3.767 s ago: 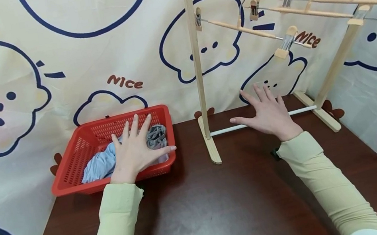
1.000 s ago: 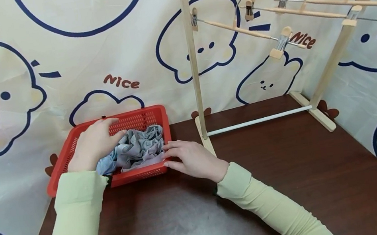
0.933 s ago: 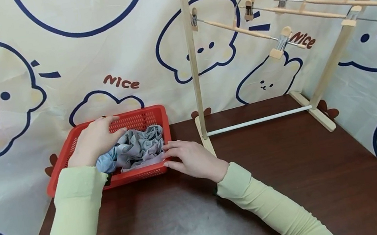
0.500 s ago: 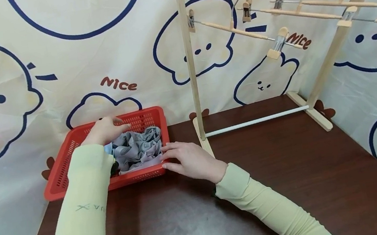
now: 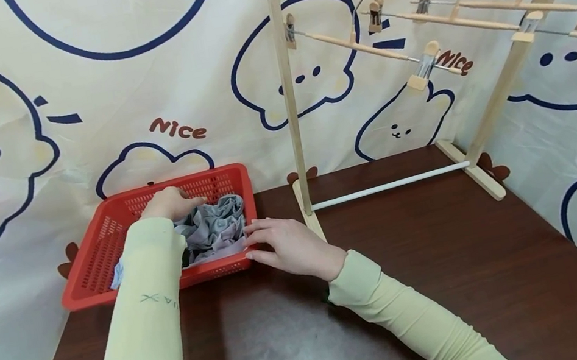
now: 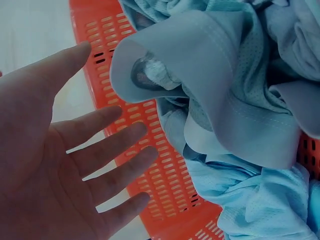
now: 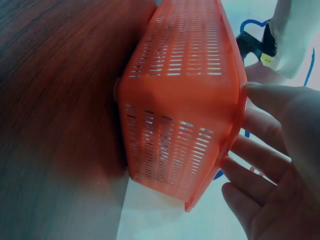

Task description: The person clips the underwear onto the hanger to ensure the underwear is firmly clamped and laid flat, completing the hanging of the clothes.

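In the red plastic basket (image 5: 86,299) lies a crumpled heap of grey garments (image 5: 215,222), with a light blue garment (image 5: 117,274) partly hidden under the left sleeve. My left hand (image 5: 169,204) is over the heap. The left wrist view shows that hand (image 6: 60,165) with fingers spread and straight, holding nothing, beside a grey stitched cloth band (image 6: 210,55) and the light blue cloth (image 6: 265,205). At the basket's right front corner my right hand (image 5: 295,247) touches the rim; in the right wrist view its loosely bent fingers (image 7: 260,155) rest along the rim.
A small clothes rack (image 5: 292,112) of wood and white bars stands right of the basket. Several clip hangers (image 5: 384,51) hang from its top bar. Behind stands a cartoon-printed backdrop (image 5: 184,65). Everything rests on a dark brown tabletop (image 5: 289,340).
Both hands came from spread, apart positions to the basket. Over the last second my left hand shifted right and slightly lower over the garments, while my right hand stayed at the rim.
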